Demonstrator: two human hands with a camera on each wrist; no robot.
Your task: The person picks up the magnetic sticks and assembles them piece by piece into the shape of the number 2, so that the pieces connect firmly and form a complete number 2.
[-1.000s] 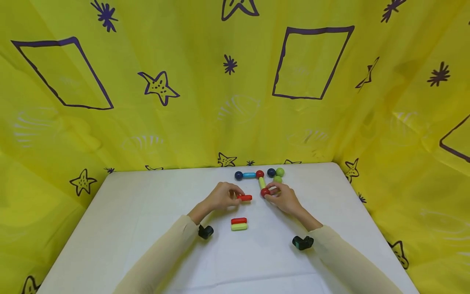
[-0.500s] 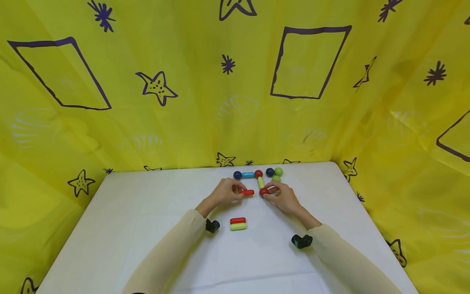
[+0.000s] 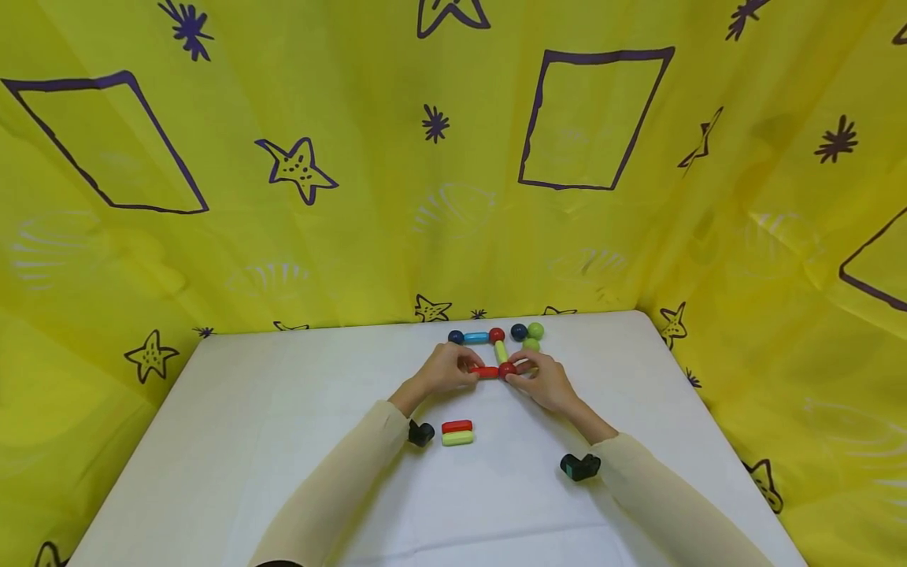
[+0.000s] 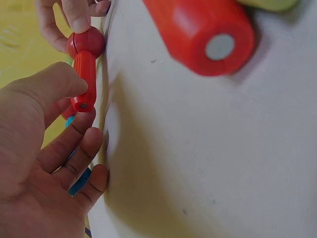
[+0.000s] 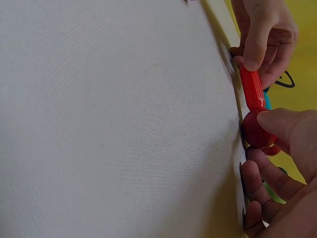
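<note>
My left hand [image 3: 448, 368] pinches a red magnetic rod [image 3: 486, 372] between thumb and fingers. The rod's far end touches a red ball [image 3: 506, 370], which my right hand [image 3: 547, 381] holds between thumb and fingers. In the left wrist view, a pale round disc shows in the end of another red rod [image 4: 218, 39] close to the camera. From the held ball a yellow-green rod [image 3: 501, 352] runs back to a second red ball [image 3: 497, 335]. A blue rod [image 3: 477, 338] joins that ball to a dark blue ball [image 3: 456, 337] at the left.
A loose red rod [image 3: 457, 426] and a yellow-green rod [image 3: 457, 438] lie side by side nearer the front of the white table [image 3: 283, 441]. Behind my right hand sit a dark blue ball [image 3: 519, 332] and green balls [image 3: 535, 331]. A yellow patterned curtain [image 3: 354, 236] stands behind.
My left hand has moved right and slightly back with the red rod, whose end now meets the red ball. My right hand keeps its hold on the ball.
</note>
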